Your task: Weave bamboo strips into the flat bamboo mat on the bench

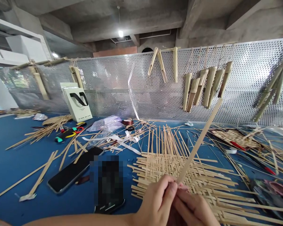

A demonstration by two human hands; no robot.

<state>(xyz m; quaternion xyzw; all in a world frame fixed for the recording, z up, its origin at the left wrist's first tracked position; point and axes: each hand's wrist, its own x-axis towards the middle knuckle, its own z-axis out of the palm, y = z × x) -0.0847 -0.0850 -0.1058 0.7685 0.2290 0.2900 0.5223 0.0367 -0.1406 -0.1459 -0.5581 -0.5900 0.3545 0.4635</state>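
- Work in hand: flat woven bamboo mat (153, 163), lying on the blue desk (70, 207) in front of the person, partly behind the hands.
- Left hand (159, 196): thumb and fingers pinched on the lower part of a loose-standing bamboo strip (200, 141), which tilts up and to the right over the mat.
- Right hand (193, 207): curled, closed on the same strip beside the left; strip's lower end hidden, so cannot tell whether it joins the weave.
- Done: middle of mat interlaced, crossing strips visible.
- Left, by judgement: edges unfinished; far-side ends (167, 139) fan out unwoven, side ends stick out uneven, no rim seen.
- Loose strips (61, 121) lie at far left, apart from the mat.
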